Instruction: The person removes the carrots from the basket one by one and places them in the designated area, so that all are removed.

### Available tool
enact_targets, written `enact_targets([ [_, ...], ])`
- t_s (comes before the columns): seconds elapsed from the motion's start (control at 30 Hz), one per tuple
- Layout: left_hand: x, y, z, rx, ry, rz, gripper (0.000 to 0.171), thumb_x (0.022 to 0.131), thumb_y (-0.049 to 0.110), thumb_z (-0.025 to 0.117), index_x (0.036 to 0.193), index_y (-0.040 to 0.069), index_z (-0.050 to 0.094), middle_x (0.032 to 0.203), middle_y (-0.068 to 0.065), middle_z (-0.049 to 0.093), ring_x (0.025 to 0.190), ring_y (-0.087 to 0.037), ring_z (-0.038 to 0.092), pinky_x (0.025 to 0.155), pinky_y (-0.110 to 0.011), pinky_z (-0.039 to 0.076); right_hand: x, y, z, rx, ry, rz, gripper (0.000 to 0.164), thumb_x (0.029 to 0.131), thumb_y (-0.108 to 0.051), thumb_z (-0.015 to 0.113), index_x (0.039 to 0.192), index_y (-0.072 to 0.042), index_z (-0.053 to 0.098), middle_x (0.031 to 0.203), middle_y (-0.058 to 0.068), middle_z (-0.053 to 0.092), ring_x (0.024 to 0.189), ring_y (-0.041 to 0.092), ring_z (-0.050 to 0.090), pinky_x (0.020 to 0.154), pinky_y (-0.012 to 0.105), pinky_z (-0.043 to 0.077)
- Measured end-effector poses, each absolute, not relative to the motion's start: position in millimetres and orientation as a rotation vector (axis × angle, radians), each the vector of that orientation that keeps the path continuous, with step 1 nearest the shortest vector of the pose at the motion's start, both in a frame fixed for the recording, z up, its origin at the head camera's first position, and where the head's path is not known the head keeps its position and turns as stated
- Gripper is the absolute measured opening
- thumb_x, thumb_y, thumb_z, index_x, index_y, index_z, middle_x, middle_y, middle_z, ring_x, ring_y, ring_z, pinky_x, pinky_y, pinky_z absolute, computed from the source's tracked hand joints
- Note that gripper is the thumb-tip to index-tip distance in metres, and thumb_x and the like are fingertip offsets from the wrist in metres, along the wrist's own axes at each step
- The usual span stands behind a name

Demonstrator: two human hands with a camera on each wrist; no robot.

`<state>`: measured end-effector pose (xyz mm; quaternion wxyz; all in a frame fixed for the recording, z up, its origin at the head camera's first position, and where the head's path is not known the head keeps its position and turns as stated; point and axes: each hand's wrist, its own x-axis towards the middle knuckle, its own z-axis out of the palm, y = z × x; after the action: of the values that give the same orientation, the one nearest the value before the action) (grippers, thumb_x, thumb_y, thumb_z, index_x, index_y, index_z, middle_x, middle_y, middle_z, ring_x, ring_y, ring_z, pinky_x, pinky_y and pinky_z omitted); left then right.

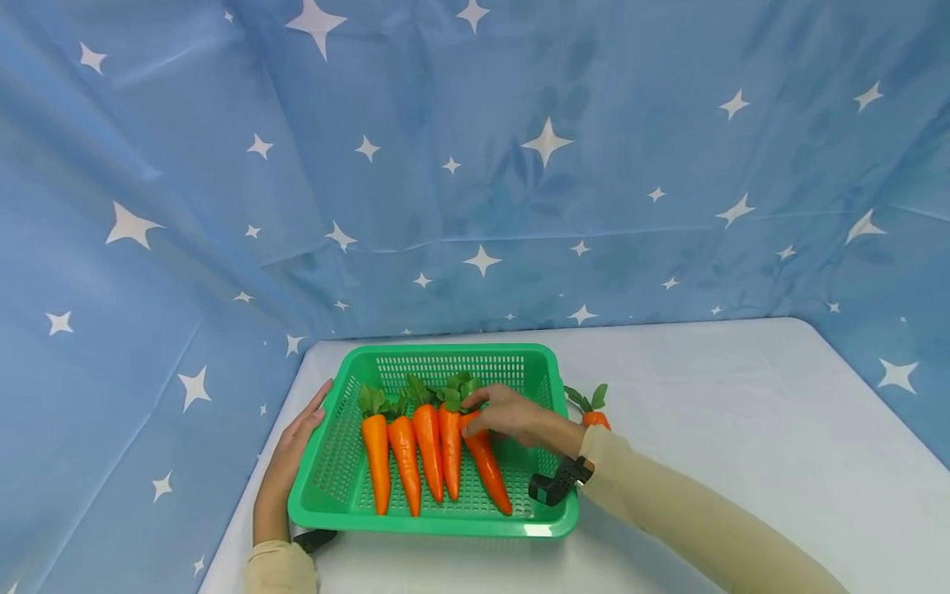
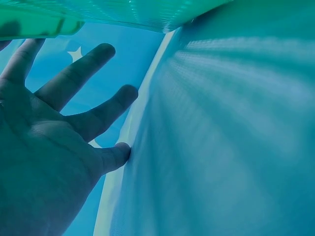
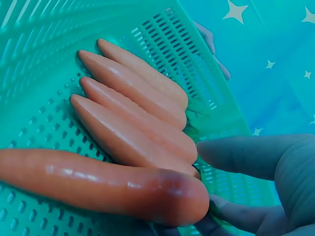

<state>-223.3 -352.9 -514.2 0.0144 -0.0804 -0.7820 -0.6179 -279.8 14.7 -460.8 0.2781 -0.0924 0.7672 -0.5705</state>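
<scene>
A green plastic basket (image 1: pixel 434 525) with slotted walls holds several leafy orange carrots, the left ones side by side, tips toward me. The rightmost carrot (image 1: pixel 490 477) lies slanted, its tip to the lower right. My right hand (image 1: pixel 512 415) reaches over the basket's right side and pinches this carrot near its leafy top; in the right wrist view its thick end (image 3: pixel 182 196) is among my fingers, some hidden behind it. My left hand (image 1: pixel 289 450) rests against the basket's left outer side. The left wrist view shows its fingers (image 2: pixel 101 115) extended and spread.
Another carrot (image 1: pixel 596 419) with green leaves lies outside the basket to the right, partly hidden by my right forearm. The white table (image 1: pixel 712 388) extends to the right. A blue cloth with white stars (image 1: pixel 631 165) hangs behind and at the sides.
</scene>
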Motion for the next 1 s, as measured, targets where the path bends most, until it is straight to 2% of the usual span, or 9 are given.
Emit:
enact_targets([
  [0.2,-224.1,-354.5,-513.9,-0.237,-2.446,-1.909,0.054,0.12,0.033,0.032,0.173,0.021,0.026,0.178,0.001,0.017,0.15,0.005,0.024,0.107,-0.011,0.032,-281.6,13.5,-458.8,-0.254,2.056,-1.55,0.05,0.086,0.007,0.082,0.133,0.005,0.068,0.135,0.019,0.062,0.113,0.032,0.067,0.097,0.053,0.057],
  [0.33,-224.6,-354.3,-512.4,-0.228,-2.446,-1.914,0.054,0.12,0.033,0.033,0.173,0.022,0.026,0.178,0.002,0.017,0.151,0.003,0.024,0.107,-0.011,0.032,-283.9,13.3,-459.1,-0.26,2.066,-1.569,0.047,0.086,0.007,0.082,0.131,0.006,0.068,0.127,0.018,0.064,0.094,0.024,0.067,0.088,0.049,0.059],
  [0.47,-225.4,-354.5,-511.5,-0.22,-2.441,-1.923,0.054,0.12,0.034,0.032,0.173,0.023,0.026,0.178,0.002,0.018,0.151,0.004,0.024,0.107,-0.011,0.033,-285.8,13.0,-458.1,-0.267,2.067,-1.597,0.045,0.087,0.007,0.081,0.13,0.008,0.066,0.121,0.018,0.066,0.078,0.023,0.064,0.081,0.05,0.058],
  [0.67,-226.1,-354.5,-511.0,-0.219,-2.441,-1.928,0.054,0.12,0.034,0.033,0.173,0.022,0.026,0.178,0.002,0.017,0.151,0.004,0.024,0.107,-0.011,0.033,-286.0,13.5,-456.6,-0.27,2.089,-1.595,0.044,0.088,0.005,0.082,0.13,0.006,0.068,0.121,0.017,0.066,0.076,0.025,0.064,0.083,0.054,0.058],
  [0.8,-225.2,-353.7,-511.4,-0.214,-2.446,-1.926,0.054,0.12,0.034,0.033,0.173,0.022,0.026,0.178,0.002,0.018,0.15,0.004,0.024,0.107,-0.011,0.033,-285.7,15.2,-456.4,-0.255,2.062,-1.622,0.044,0.088,0.003,0.082,0.13,0.004,0.069,0.128,0.017,0.063,0.083,0.025,0.067,0.088,0.054,0.058],
  [1.0,-222.3,-352.5,-513.4,-0.201,-2.458,-1.92,0.055,0.12,0.034,0.033,0.173,0.021,0.026,0.178,0.0,0.017,0.15,0.005,0.024,0.107,-0.01,0.032,-283.2,19.8,-457.2,-0.253,1.945,-1.734,0.045,0.091,0.006,0.078,0.135,0.006,0.067,0.139,0.023,0.059,0.095,0.026,0.073,0.09,0.046,0.06],
])
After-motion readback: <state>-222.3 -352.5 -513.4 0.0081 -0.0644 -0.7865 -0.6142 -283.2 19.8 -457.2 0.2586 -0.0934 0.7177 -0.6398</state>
